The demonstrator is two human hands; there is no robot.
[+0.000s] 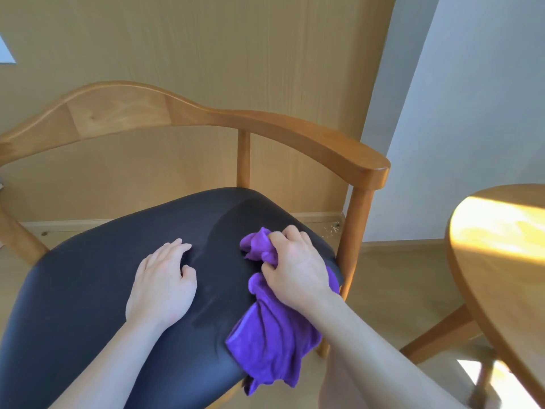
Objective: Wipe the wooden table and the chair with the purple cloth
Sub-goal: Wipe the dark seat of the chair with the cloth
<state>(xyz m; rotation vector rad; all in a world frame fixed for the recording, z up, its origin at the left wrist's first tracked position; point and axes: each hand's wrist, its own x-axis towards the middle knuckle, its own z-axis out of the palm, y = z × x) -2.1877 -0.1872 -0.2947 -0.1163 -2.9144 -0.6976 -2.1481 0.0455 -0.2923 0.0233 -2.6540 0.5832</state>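
The person leans over a chair [188, 113] with a curved wooden back rail and a black padded seat [88, 290]. The right hand [295, 267] presses a bunched purple cloth [271, 335] onto the right side of the seat, its fingers curled round a wad of the fabric near the seat's right edge. The rest of the cloth trails back under the wrist toward the person and hangs a little over the seat's front edge. The left hand [163, 281] lies palm down on the middle of the seat, apart from the cloth; its fingers are relaxed and slightly bent, with the fingertips touching the padding, and it holds nothing. Between the two hands a darker, faintly shiny streak [212, 246] runs along the seat from the back toward the front; whether it is damp or only a crease in the padding cannot be told. The chair's right armrest [354, 160] ends above a round leg just beside the cloth. To the right stands the table [501, 276], a round wooden top seen only in part, well apart from the hands, with a bright patch of sunlight [495, 228] across it and an angled leg [442, 332] showing below. Behind the chair is a light wood panel [206, 39], and to its right a pale wall [472, 98]. The floor [383, 276] is light wood.
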